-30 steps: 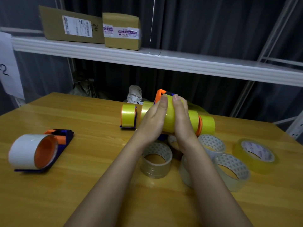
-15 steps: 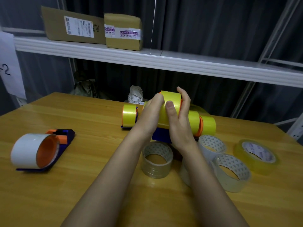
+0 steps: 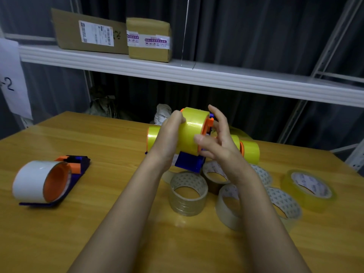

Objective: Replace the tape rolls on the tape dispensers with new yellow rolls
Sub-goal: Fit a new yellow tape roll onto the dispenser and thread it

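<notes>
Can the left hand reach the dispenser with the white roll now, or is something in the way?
Probably not at once: the left hand grips the yellow roll. Once freed, the table towards the white-roll dispenser looks bare.

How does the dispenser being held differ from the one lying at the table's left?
The held dispenser carries a yellow roll; the left dispenser carries a white roll. The held one is lifted off the table, gripped by the left hand with the right hand at its orange hub; the left one lies untouched. Both have dark blue bodies with orange parts.
</notes>
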`<state>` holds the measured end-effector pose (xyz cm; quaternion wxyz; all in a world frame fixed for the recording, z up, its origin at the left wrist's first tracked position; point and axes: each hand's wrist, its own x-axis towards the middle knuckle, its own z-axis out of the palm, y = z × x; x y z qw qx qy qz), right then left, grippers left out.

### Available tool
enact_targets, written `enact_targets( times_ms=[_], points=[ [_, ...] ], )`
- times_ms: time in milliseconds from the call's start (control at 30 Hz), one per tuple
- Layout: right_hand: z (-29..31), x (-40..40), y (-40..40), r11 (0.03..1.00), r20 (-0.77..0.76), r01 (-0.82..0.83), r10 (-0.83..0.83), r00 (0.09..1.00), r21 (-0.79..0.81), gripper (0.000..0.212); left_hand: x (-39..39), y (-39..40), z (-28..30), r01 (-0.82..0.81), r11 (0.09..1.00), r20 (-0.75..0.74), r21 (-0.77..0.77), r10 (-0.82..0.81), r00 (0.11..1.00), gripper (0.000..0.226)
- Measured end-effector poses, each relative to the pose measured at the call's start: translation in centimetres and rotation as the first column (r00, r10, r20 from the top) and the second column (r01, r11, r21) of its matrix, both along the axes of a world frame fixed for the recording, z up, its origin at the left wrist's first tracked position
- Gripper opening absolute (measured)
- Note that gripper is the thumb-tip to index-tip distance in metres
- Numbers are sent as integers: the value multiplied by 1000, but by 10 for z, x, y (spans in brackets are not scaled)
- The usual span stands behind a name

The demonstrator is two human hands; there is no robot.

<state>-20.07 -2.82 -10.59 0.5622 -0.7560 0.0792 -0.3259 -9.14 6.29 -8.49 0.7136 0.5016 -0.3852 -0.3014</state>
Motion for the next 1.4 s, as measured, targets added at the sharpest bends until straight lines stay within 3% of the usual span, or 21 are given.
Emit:
enact_targets(
  times_ms=[100,333,500,600,767,967,1200,1400],
  points=[
    [3,0,-2,995,-37,34,-31,999,91,73,2,0,-1,-21,999,70,-44,24,997,25],
    [1,-2,-2,999,23,1,-1,1000,-37,75,-1,-1,-1,-36,999,119,-35,40,992,18],
    [0,2,-1,989,-22,-21,24,999,147,60,-3,-1,0,-67,996,145,-60,75,987,18],
    [2,4,2,991,2,6,-7,1000,137,49,-4,0,1,-52,996,188,-75,66,980,18],
    [0,1,3,1000,51,0,1,999,-21,73,-7,2,3,-46,998,136,-42,51,989,29],
    [0,4,1,987,-37,9,-3,999,163,65,-5,2,3,-62,995,160,-83,75,984,15],
    [-3,2,-2,1000,22,6,-6,1000,4,72,-8,2,5,-74,996,152,-58,82,985,28],
    [0,3,-2,983,-36,13,-6,999,181,63,-9,4,4,-72,994,177,-78,85,981,27]
  ],
)
